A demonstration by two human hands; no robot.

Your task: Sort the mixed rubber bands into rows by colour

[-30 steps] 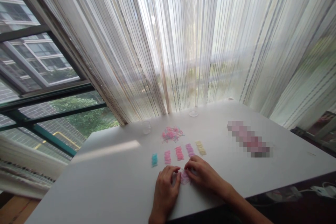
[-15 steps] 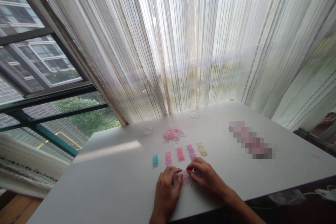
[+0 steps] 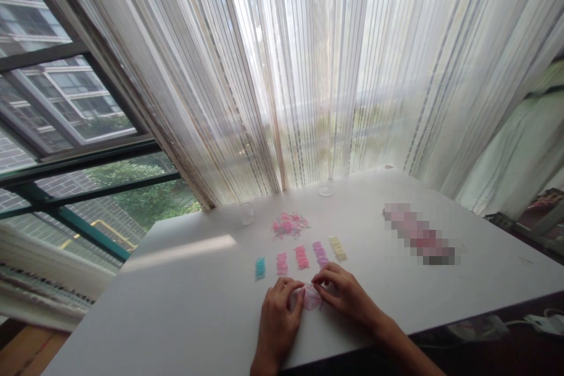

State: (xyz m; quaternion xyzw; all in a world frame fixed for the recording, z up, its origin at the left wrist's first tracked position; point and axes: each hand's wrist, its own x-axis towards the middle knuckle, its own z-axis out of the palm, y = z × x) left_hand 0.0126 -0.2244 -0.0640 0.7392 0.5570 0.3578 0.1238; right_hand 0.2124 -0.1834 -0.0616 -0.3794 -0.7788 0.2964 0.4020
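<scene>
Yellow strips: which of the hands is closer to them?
Right. The right hand is just on the near side of the yellow strips; the left hand is farther away, off to their left and nearer the person.

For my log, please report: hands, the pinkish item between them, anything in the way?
Left hand and right hand either side of pinkish item; grip unclear. Purple bundle close beyond right hand; no obstruction visible.

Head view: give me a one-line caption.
Left hand and right hand at a translucent pinkish item, before five coloured clusters and a loose pile.
</scene>
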